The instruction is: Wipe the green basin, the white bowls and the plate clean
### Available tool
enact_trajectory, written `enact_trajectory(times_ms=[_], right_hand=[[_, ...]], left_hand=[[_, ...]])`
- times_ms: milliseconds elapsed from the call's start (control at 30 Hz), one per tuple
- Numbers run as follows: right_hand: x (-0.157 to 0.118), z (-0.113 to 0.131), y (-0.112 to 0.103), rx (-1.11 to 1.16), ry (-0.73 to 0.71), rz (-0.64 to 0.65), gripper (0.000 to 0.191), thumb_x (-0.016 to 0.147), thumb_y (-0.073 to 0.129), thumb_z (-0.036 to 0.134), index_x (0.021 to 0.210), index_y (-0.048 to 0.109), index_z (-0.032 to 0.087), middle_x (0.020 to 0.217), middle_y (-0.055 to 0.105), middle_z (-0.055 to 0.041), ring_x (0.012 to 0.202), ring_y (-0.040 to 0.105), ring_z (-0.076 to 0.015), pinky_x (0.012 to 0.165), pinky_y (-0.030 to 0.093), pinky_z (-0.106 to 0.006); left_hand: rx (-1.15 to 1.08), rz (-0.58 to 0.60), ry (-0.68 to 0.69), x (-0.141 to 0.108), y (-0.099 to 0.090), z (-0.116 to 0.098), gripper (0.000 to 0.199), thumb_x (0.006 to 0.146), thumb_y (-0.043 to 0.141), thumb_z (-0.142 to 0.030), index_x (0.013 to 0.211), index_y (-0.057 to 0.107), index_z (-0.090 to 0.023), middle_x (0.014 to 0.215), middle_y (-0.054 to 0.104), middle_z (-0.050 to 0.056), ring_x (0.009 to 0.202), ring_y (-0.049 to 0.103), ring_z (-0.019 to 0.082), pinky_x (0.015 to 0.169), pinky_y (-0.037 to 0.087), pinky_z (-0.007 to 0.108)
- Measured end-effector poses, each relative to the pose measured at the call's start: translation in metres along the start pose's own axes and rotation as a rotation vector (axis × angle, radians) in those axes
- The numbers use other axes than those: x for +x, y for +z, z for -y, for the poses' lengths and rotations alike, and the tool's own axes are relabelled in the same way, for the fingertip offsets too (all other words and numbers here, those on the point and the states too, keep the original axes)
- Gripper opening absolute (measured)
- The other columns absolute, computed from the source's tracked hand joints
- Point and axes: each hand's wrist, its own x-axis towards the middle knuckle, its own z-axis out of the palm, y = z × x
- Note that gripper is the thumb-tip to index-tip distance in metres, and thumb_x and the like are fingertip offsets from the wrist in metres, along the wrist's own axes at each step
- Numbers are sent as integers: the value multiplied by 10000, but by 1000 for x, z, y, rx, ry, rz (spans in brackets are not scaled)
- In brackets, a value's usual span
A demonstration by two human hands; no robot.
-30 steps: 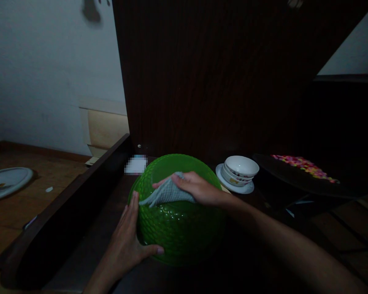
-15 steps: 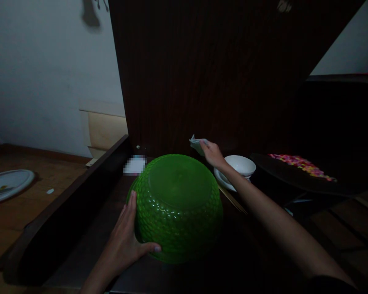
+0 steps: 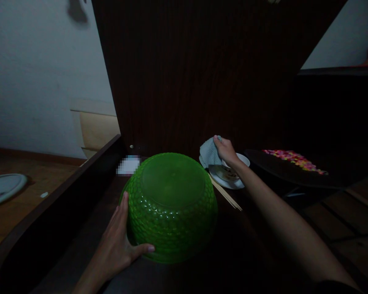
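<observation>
A green plastic basin [image 3: 173, 183] with a bumpy side rests upside down on the dark wooden surface. My left hand [image 3: 118, 241] grips its lower left side, fingers along the wall and thumb near the rim at the front. Beyond the basin, to the right, my right hand [image 3: 226, 152] pinches a pale grey-blue cloth [image 3: 210, 153], which hangs from the fingers. Behind that hand and partly hidden by it, a white bowl [image 3: 244, 159] stands on a white plate [image 3: 233, 185]. Several wooden chopsticks [image 3: 225, 193] lie between the basin and the plate.
A tall dark wooden panel [image 3: 184, 81] rises at the back. A raised wooden edge [image 3: 64, 196] borders the left. At the right lies a dark board [image 3: 263, 165] with colourful small pieces [image 3: 294, 159]. A blurred-out white item [image 3: 129, 165] sits behind the basin.
My right hand has moved right with the cloth, from beyond the basin to in front of the bowl, and the cloth now hangs more spread out. My left hand keeps its hold on the basin.
</observation>
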Motion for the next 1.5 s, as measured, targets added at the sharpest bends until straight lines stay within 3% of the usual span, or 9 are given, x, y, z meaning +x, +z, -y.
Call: enact_trajectory(times_ms=[167, 367, 500, 567, 767, 1000, 1133, 1267, 1500], right_hand=[[1, 0, 17, 59, 14, -50, 603, 815, 414, 788, 689, 538, 211, 677, 590, -25, 689, 547, -191, 652, 418, -307], [-20, 12, 64, 171, -1, 234, 606, 807, 509, 749, 850, 728, 186, 909, 746, -90, 901, 664, -255, 862, 507, -401], [-41, 17, 61, 371, 93, 479, 649, 820, 551, 730, 1185, 724, 221, 1321, 664, -96, 1215, 603, -280, 1079, 415, -478], [-52, 17, 52, 436, 142, 513, 666, 823, 555, 739, 1251, 694, 249, 1424, 587, -77, 1310, 539, -285, 1138, 354, -497], [-93, 23, 37, 375, 106, 359, 596, 875, 506, 722, 1191, 732, 269, 1455, 558, -51, 1442, 389, -264, 1219, 223, -462], [-144, 34, 30, 179, 44, 102, 626, 937, 400, 691, 1182, 734, 222, 1341, 650, -90, 1375, 485, -280, 1202, 274, -505], [-183, 40, 27, -13, 60, -47, 587, 981, 377, 595, 1315, 652, 199, 1393, 606, -98, 1342, 525, -266, 1174, 353, -481], [-224, 43, 24, -198, 82, -46, 524, 1004, 384, 478, 1408, 563, 195, 1386, 606, -113, 1264, 599, -268, 1060, 496, -462], [-279, 47, 47, -423, -80, -26, 496, 1021, 322, 288, 1427, 502, 66, 1078, 745, -223, 807, 763, -295, 646, 631, -382]], left_hand=[[4, 2, -7, 0, -1, 0, 1403, 621, 782, -677, 1579, -146, -240, 1631, 159, 278, 1423, 291, 498, 1050, 380, 728], [1, 11, -7, 2, -2, -3, 1415, 616, 782, -682, 1576, -156, -234, 1631, 164, 274, 1431, 293, 481, 1065, 376, 711], [0, 20, -23, 1, -2, -5, 1417, 616, 782, -684, 1573, -164, -241, 1635, 155, 268, 1438, 282, 476, 1079, 364, 707], [-3, 20, -22, 1, -3, -6, 1414, 618, 779, -687, 1573, -165, -244, 1637, 150, 268, 1443, 272, 474, 1084, 356, 707], [12, 29, -17, 1, -4, -6, 1423, 618, 782, -681, 1568, -182, -240, 1638, 155, 264, 1443, 278, 473, 1088, 360, 697], [4, 26, -7, 1, -2, -3, 1439, 601, 800, -665, 1572, -172, -236, 1642, 147, 257, 1442, 275, 488, 1084, 358, 703], [4, 23, -6, 1, -2, -3, 1430, 612, 804, -645, 1570, -177, -240, 1645, 151, 247, 1440, 285, 484, 1091, 354, 695], [8, 33, -21, 2, -2, -2, 1448, 596, 804, -656, 1572, -173, -218, 1638, 151, 268, 1436, 281, 498, 1084, 356, 703], [10, 37, 4, 3, 1, 5, 1480, 578, 811, -656, 1566, -188, -191, 1641, 116, 281, 1450, 239, 507, 1089, 363, 689]])
